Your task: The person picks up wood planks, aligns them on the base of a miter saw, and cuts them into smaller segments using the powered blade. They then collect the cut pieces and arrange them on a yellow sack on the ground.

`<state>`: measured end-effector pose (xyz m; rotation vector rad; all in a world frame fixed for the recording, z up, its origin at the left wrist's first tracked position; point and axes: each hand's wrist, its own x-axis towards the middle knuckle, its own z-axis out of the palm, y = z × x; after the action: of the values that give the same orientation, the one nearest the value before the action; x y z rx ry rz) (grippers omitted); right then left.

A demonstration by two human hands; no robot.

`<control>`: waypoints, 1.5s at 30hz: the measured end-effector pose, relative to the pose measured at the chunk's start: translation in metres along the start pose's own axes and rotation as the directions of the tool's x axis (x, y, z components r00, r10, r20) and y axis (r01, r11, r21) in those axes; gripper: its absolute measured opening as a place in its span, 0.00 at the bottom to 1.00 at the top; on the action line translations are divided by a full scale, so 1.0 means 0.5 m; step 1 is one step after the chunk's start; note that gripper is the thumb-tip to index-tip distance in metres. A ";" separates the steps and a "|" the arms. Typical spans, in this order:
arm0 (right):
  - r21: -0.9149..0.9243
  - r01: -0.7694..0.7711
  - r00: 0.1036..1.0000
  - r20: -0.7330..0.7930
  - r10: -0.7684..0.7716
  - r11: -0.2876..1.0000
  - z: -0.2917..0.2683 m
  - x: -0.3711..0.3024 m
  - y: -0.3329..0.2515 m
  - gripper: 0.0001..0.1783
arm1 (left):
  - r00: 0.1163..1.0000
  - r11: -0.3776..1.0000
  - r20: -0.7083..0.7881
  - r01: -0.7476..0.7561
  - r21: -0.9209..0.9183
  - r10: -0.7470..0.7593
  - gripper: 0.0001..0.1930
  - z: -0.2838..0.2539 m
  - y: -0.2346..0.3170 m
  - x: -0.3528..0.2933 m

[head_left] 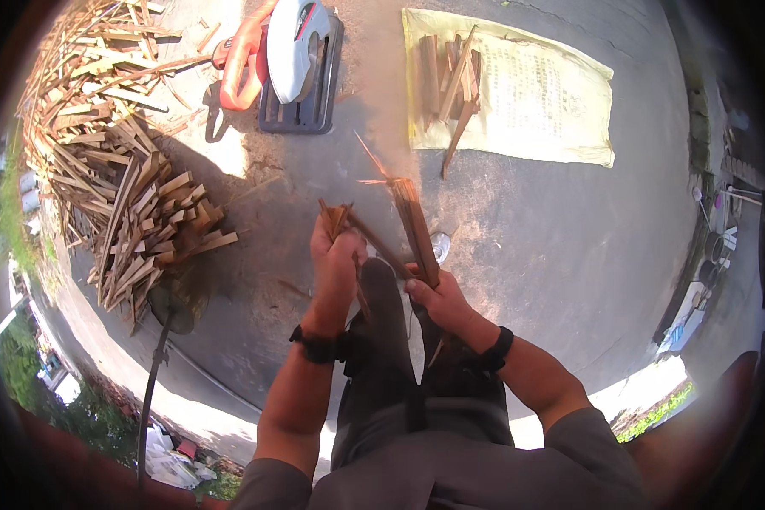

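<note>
My left hand (337, 265) is closed round a few short wood strips (335, 216), whose rough ends stick out above the fingers. To its right, my right hand (444, 301) grips a bundle of longer wood sticks (413, 223) near the lower end. Thin splinters jut from the bundle's far end. One slim stick (377, 240) slants between the two hands; which hand bears it I cannot tell. Both hands are in front of my legs, above the grey ground.
A large heap of wood offcuts (136, 212) covers the left side. Ahead stands an orange and white power saw (296, 59) on a dark base. A pale yellow woven sack (544, 102) lies far right, bearing several sticks (453, 76). A dark pole (150, 387) rises at lower left.
</note>
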<state>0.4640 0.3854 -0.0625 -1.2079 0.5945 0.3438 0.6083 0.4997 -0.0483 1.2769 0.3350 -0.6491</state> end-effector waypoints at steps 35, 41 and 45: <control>0.522 -0.080 0.893 -0.340 0.294 0.849 -0.099 0.227 0.051 0.19 | 0.874 0.917 0.296 0.328 0.228 -0.386 0.34 -0.011 -0.200 0.238; -0.010 -0.204 0.657 -0.742 0.130 0.979 -0.533 0.460 0.275 0.12 | 0.777 0.729 0.185 0.439 0.526 -0.602 0.29 -0.056 -0.245 0.240; -0.262 -0.313 0.637 -0.771 -0.003 0.913 -0.630 0.639 0.185 0.13 | 0.769 0.653 -0.004 0.547 0.524 -0.640 0.23 -0.178 -0.288 0.219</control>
<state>0.5917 0.0994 -0.3969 -1.6835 1.4401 0.0670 0.6149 0.5350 -0.2467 1.5917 0.4619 -1.4992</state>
